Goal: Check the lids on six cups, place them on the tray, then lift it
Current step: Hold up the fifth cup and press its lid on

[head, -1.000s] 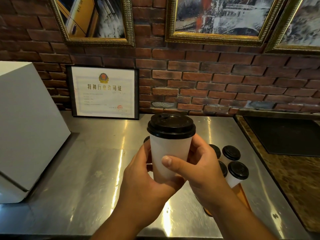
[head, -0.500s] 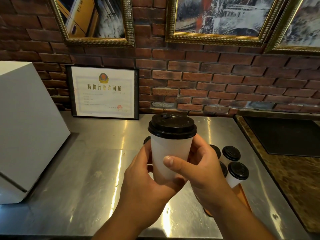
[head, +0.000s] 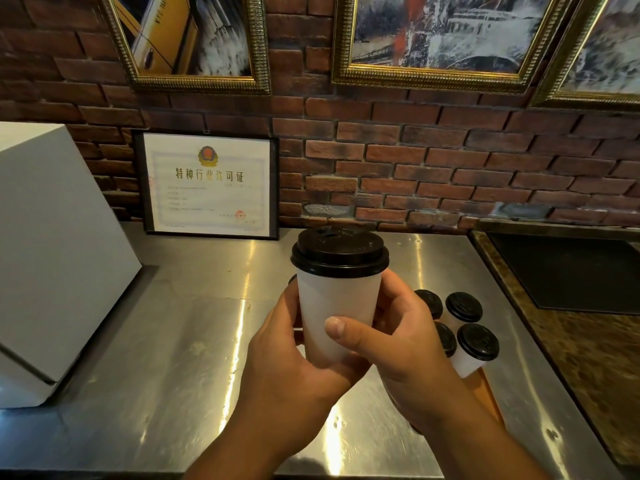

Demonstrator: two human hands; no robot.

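Fingers [head: 394,299] of both hands are curled round a white paper cup [head: 336,306], held upright above the counter. The left hand [head: 291,372] cradles its base and left side. The right hand [head: 412,358] wraps the right side, its thumb laid flat across the front of the wall. A domed black plastic lid [head: 339,252] with a small sip hole sits level on the rim, and neither hand touches it.

At 3 to 4 o'clock of the held cup, four more black-lidded white cups [head: 478,342] stand close together in a square. Two of them are partly hidden by the right hand. A strip of orange tray [head: 488,396] shows under the nearest one; the wrist covers the rest. At 9 o'clock a sliver of another dark lid [head: 292,279] peeks out from behind the cup.

The brushed stainless-steel counter [head: 173,341] is scuffed and streaked with bright reflections. A large, smooth white box [head: 52,254] with a slanted face stands at 9 o'clock. A black-framed certificate [head: 207,183] leans on the rough red brick wall [head: 450,161] at 11 o'clock, under ornate gold-framed pictures [head: 194,39]. At 2 o'clock lies a flat dark panel [head: 571,271], set in mottled brown stone [head: 588,358].
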